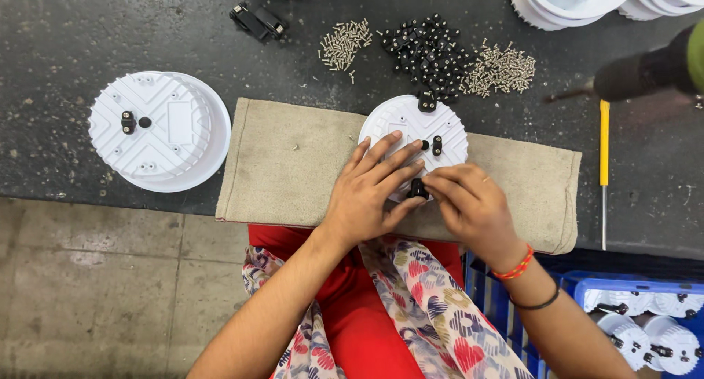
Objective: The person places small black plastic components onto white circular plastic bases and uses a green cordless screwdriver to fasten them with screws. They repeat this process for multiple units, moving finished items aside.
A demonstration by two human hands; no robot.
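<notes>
The dark speckled surface (88,34) runs across everything in front of me, and on it lies a tan cloth mat (293,166) whose near edge hangs at the surface's edge above my lap. To the left of the mat, well apart from my hands, sits a stack of white round housings (172,140) with a small black part on top. At the far right corner more white housings (572,1) are piled, and down at the lower right a blue crate (587,287) holds further white pieces fitted with black parts. On the mat, near its far edge, rests the white round housing (403,122) that I am working on, ribbed face up. My left hand (370,192) lies flat over its near left part, fingers spread and stretched out, pressing it down rather than gripping it. My right hand (469,199) is curled beside it, fingertips pinched together on a small black clip (418,189) at the housing's near rim, between both hands. A dark power tool (645,71) pokes in from the right edge, blurred. A yellow-handled screwdriver (604,140) lies right of the mat. Beyond the housing sits a heap of black clips (429,52), flanked by two piles of small screws (345,43), one on each side.
</notes>
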